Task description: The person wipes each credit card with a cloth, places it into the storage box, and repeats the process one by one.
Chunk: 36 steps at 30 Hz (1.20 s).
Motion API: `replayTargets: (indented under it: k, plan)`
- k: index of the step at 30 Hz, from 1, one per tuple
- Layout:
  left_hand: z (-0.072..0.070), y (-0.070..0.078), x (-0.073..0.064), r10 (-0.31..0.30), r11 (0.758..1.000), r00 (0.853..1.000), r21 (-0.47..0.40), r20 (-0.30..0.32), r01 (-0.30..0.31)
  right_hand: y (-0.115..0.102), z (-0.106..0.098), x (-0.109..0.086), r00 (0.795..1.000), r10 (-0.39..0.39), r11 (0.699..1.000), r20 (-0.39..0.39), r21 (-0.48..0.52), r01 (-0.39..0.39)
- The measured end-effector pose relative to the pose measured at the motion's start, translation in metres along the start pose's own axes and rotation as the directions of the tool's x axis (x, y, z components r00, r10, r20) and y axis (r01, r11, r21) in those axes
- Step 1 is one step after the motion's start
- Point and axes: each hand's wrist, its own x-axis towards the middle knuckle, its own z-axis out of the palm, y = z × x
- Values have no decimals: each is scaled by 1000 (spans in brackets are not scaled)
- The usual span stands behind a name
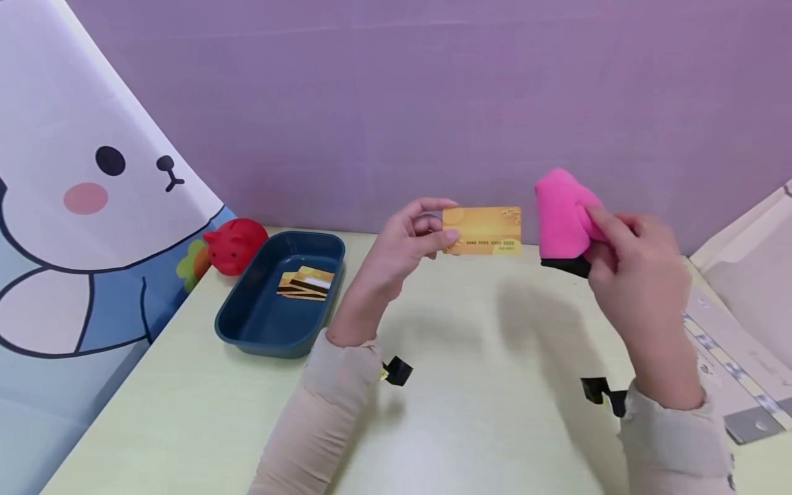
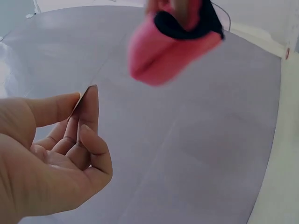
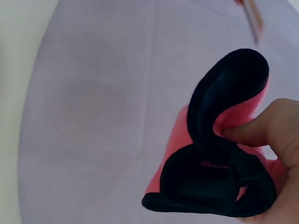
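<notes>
My left hand pinches a yellow-orange bank card at its left end, thumb on the front, held upright above the table. The left wrist view catches this card nearly edge-on between thumb and fingers. To its right, my right hand grips a folded pink cloth with black edging between thumb and fingers. Seen in the right wrist view, the cloth is bunched so its black edge curls into loops. A gap separates card and cloth.
A dark blue tray at the left of the table holds several bank cards. Behind it sits a red piggy bank. Black pieces hang near both sleeves. A grey-white flat object lies on the right.
</notes>
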Motion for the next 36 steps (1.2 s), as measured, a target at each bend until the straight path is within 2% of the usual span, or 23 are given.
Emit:
replayTargets:
  k: [4,7,9,12,15,20,22,26,29,36]
  plan:
    - [5,-6,3,2,998,999,59,-43,1,-18,-5,2,987,-35,995,-156,82,49]
    - [15,-14,5,1,992,999,126,-47,5,-39,-2,0,965,-108,977,-241,154,148]
    - [23,-20,6,24,981,999,194,-39,-16,-52,3,-4,951,-183,956,-249,181,231]
    - [33,-27,5,80,949,996,310,-36,-65,-66,11,-9,938,-288,930,-191,179,322]
    - [39,-30,2,98,931,994,357,-50,-74,-72,18,-14,937,-331,925,-115,160,346]
    - [43,-29,0,34,959,996,284,-81,-10,-69,26,-18,945,-327,937,-18,124,327]
    - [44,-29,2,31,957,996,292,-89,-4,-67,26,-18,945,-326,941,11,105,323]
    - [45,-25,3,16,949,994,315,-109,20,-64,26,-18,952,-307,948,18,94,304]
    - [44,-22,2,0,953,993,301,-119,36,-61,24,-17,959,-283,956,29,93,279]
    - [37,-21,3,-12,973,997,228,-71,27,-52,20,-14,970,-215,976,115,73,207]
